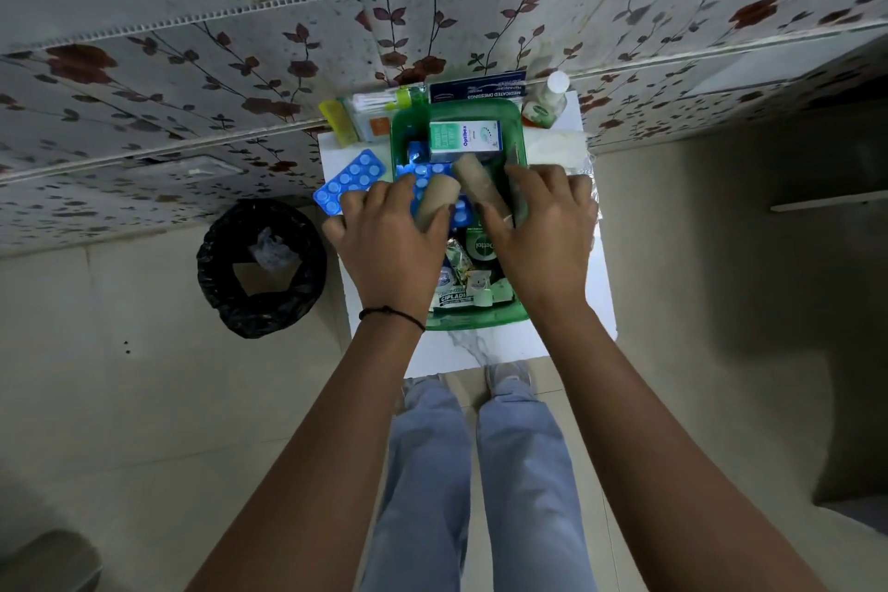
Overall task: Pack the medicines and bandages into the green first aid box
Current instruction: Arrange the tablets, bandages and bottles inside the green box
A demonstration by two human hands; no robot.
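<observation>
Left grip: left hand [389, 233] wraps a tan rolled crepe bandage [435, 202], roll tilted, over the box.
Right grip: right hand [543, 226] clasps a second tan bandage roll [478, 180], fingers closed around it.
Below both grips: green translucent plastic first aid box [480, 321] on the white counter [480, 351], already holding a white-and-teal carton [463, 139] and a blue blister strip [432, 173].
Left of the left grip: another blue blister pack of tablets [348, 180] on the counter, outside the box.
Beyond the right grip: small white bottle [545, 103] by the wall.
</observation>
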